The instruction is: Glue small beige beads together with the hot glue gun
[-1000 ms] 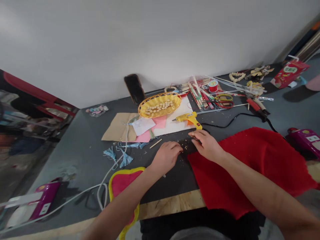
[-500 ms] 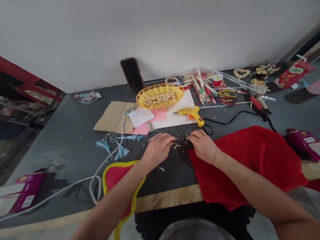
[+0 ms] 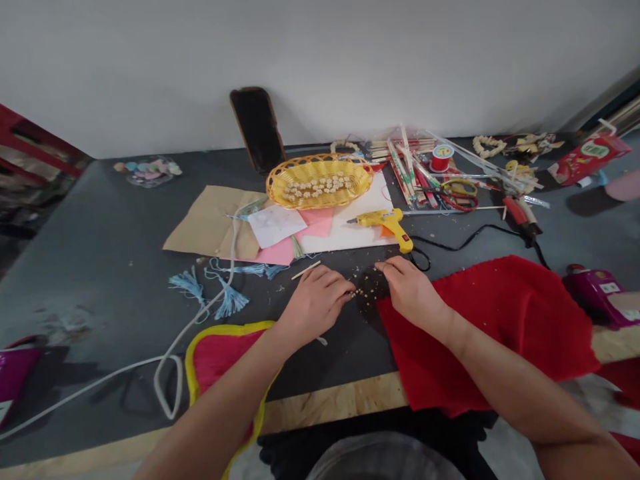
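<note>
Small pale beads [image 3: 367, 292] lie scattered on the dark table between my two hands. My left hand [image 3: 320, 300] is closed, its fingertips down at the left edge of the beads; what they pinch is too small to make out. A short thin stick [image 3: 306, 269] lies just beyond its knuckles. On the other side, my right hand [image 3: 411, 290] has thumb and forefinger pinched together above the beads, on something I cannot make out. Beneath my right wrist is red cloth [image 3: 500, 327]. The yellow glue gun [image 3: 387, 223] rests beyond my right hand.
A yellow basket [image 3: 320, 163] holding small pale flower-like pieces stands on papers. Behind it a phone [image 3: 257, 130] leans on the wall. Blue tassels [image 3: 233, 301] and a white cable [image 3: 190, 323] lie left. Scissors [image 3: 460, 193], a thread spool [image 3: 441, 158] and packaged sticks sit back right.
The camera view has shifted slightly. My left fingertips have moved a little toward the beads, and my right fingertips are slightly farther from the table's front edge. Both hands remain closed.
</note>
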Tool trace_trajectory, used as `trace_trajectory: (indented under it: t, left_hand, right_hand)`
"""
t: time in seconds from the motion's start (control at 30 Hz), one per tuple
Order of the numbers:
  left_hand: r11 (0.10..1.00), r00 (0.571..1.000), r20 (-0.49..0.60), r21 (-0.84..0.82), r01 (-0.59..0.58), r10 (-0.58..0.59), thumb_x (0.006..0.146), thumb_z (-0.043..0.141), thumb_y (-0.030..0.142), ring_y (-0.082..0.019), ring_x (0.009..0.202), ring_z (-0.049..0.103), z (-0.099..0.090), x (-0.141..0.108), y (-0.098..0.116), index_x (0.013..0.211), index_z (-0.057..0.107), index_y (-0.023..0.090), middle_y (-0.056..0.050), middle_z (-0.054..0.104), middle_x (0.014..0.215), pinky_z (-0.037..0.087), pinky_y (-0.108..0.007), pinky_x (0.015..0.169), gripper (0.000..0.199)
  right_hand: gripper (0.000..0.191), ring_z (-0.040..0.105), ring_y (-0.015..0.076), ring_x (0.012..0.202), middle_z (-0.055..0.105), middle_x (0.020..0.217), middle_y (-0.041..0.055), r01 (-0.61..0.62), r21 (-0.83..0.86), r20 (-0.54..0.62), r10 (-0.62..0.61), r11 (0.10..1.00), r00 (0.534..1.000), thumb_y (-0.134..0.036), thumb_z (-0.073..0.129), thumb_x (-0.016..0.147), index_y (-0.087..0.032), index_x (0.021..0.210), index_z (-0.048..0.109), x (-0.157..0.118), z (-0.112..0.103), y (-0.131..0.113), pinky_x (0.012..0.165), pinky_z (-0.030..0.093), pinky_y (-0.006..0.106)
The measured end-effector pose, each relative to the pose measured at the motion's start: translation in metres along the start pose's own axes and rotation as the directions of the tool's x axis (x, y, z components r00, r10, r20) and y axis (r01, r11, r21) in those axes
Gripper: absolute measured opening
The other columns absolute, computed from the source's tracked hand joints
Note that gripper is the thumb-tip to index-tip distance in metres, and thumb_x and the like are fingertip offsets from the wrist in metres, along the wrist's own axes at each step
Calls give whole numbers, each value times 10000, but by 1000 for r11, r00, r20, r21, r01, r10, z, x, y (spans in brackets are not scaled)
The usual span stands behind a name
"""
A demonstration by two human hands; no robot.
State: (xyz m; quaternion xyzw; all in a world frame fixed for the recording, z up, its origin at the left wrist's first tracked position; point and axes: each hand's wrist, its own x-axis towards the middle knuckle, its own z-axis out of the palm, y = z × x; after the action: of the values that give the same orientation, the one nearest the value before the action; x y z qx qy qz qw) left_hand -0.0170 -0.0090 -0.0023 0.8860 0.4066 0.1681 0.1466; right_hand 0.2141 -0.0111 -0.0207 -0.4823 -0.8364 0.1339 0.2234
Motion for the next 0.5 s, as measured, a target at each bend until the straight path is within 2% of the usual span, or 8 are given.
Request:
trace_trajectory:
  t: [0.07,0.17,0.33,0.5]
  left_hand:
    - [999,999,-41,-23,28,-29,899,517,169,-223,871,588,0,-1,-3,958,676,202,-65,704,885,440,-389,824,173]
    - [998,995,-80,-28,53,-55,900,509,161,-223,864,594,-1,-2,-6,973,671,197,-67,710,886,439,-381,806,181]
    - [999,1000,0,39,17,-17,883,580,258,-247,914,561,-3,-3,-2,1007,672,218,-63,681,910,416,-396,805,159]
    - [998,999,38,70,6,-9,892,563,220,-237,891,547,-4,-3,1,882,673,207,-52,663,882,398,-399,814,112]
  right_hand:
    - [376,610,262,965,628,993,141,22,6,18,-22,1000,1000,19,412,815,-150,1057,645,0,-1,-1,868,548,432]
    - [309,626,232,939,637,959,105,27,100,-2,-27,995,1000,-6,423,845,-185,956,648,1,-4,-1,844,556,393]
    - [221,636,232,990,644,1017,96,-19,133,-20,22,991,1000,-116,462,912,-205,1055,604,2,-6,-2,870,554,390]
    - [152,645,226,933,661,979,84,16,113,21,-18,993,1000,-142,507,908,-203,996,616,-1,-7,-6,831,555,383]
